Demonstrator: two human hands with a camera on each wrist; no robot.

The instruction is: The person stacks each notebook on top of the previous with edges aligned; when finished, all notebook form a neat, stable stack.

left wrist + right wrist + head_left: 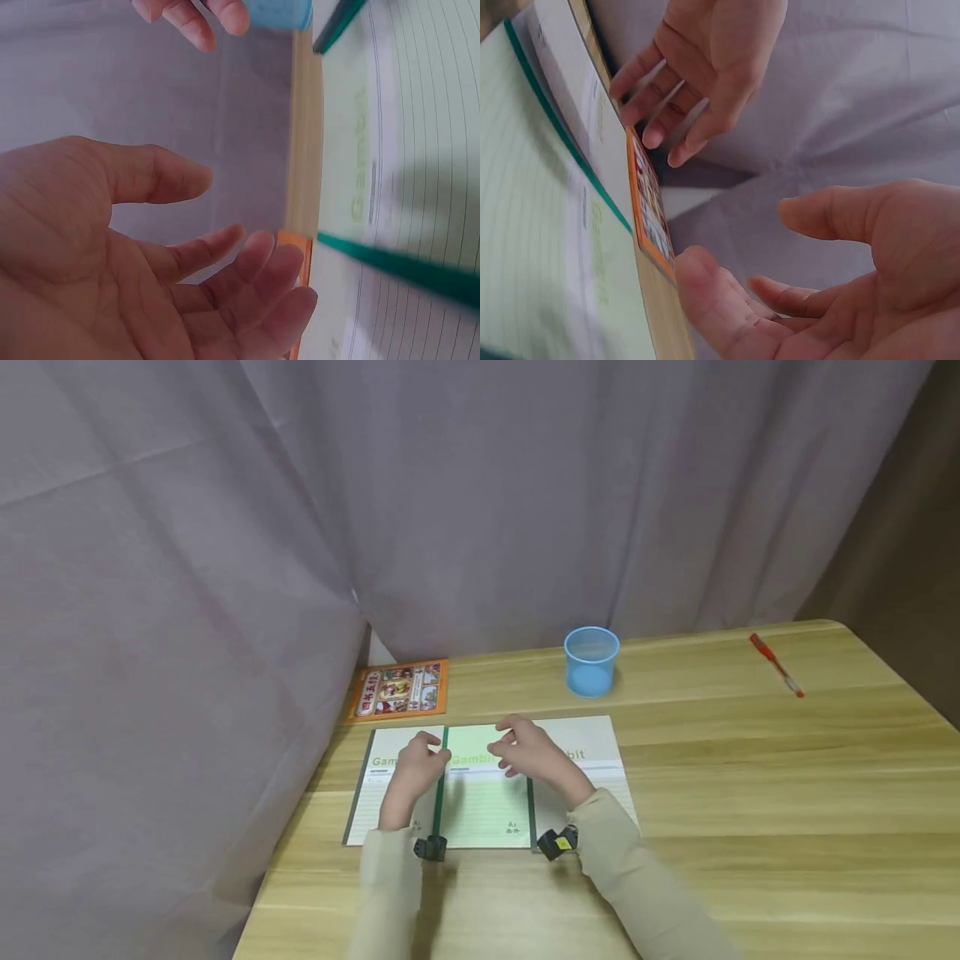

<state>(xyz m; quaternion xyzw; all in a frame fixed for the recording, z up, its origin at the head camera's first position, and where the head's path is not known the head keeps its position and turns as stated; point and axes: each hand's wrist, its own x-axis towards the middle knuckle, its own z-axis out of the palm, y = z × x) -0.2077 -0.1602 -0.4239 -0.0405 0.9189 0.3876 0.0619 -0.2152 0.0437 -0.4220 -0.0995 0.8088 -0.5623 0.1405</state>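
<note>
Three notebooks marked "Gambit" lie side by side on the table. The left notebook is white with a dark spine, the middle notebook pale green with a green spine, and the right notebook white with a dark spine. Over the seam of the left and middle ones hovers my left hand, fingers loosely bent and holding nothing. My right hand is above the border of the middle and right notebooks, also empty. Both wrist views show relaxed fingers with thumbs apart, the left palm facing the camera.
Behind the notebooks at the left is an orange comic-style book. A blue mesh cup stands near the back edge of the wooden table. Towards the back right lies a red pen. Grey curtains hang behind and along the left.
</note>
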